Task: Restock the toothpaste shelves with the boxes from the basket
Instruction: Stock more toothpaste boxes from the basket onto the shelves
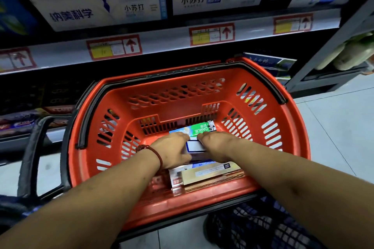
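A red plastic basket (253, 79) sits in front of me, below the shelf. Several toothpaste boxes lie in its bottom. My left hand (172, 150) and my right hand (217, 144) reach down into it, side by side, fingers curled over a white box with a blue border (196, 146) between them. A green Darlie box (199, 128) lies just beyond the fingertips. A gold box (210, 174) lies nearer me, under my wrists. The fingertips are hidden behind the hands.
The shelf above holds white toothpaste boxes (214, 0) with blue lettering; its edge (162, 42) carries red price tags. Darker shelves with products are low at the left. A black cart handle (32, 147) stands left of the basket. Tiled floor lies at the right.
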### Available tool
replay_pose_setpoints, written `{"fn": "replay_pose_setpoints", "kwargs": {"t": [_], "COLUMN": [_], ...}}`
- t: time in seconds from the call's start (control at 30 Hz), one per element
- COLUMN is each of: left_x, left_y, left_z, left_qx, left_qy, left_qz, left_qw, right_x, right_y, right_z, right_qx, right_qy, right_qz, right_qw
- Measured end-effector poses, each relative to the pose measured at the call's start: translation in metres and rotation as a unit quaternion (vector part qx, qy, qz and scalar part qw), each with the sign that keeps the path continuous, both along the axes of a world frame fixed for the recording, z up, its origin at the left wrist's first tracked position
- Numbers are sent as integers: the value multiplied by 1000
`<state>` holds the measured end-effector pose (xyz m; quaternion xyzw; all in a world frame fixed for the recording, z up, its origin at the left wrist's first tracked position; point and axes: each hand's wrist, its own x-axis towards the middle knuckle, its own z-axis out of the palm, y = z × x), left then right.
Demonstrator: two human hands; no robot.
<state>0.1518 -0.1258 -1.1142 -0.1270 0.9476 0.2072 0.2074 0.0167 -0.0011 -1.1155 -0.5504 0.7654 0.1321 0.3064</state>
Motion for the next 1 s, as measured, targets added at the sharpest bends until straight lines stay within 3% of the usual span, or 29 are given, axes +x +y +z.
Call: {"fn": "replay_pose_setpoints", "kwargs": {"t": [0.17, 0.37, 0.57, 0.7, 0.77, 0.83, 0.93, 1.0], "left_x": [-11, 5, 30, 36, 39, 39, 31, 20], "left_y": [-24, -47, -60, -62, -65, -67, -65, -63], "left_z": [44, 101, 145, 183, 192, 195, 195, 193], "left_qx": [59, 100, 287, 317, 345, 392, 512, 526], "left_qy": [86, 128, 132, 171, 181, 196, 227, 263], "left_qz": [116, 160, 256, 290, 311, 348, 412, 429], "left_qw": [988, 974, 913, 887, 867, 829, 719, 686], "right_x": [-10, -18, -35, -40, -38, -36, -36, -40], "right_y": [0, 8, 40, 41, 37, 32, 28, 29], "right_z": [31, 77, 112, 137, 150, 165, 178, 181], "right_qx": [-68, -110, -154, -166, -205, -263, -336, -396], "right_qy": [-27, -60, -98, -178, -175, -75, 100, 120], "right_qz": [-42, -102, -230, -295, -299, -260, -180, -180], "right_qw": [996, 987, 956, 924, 915, 926, 919, 892]}}
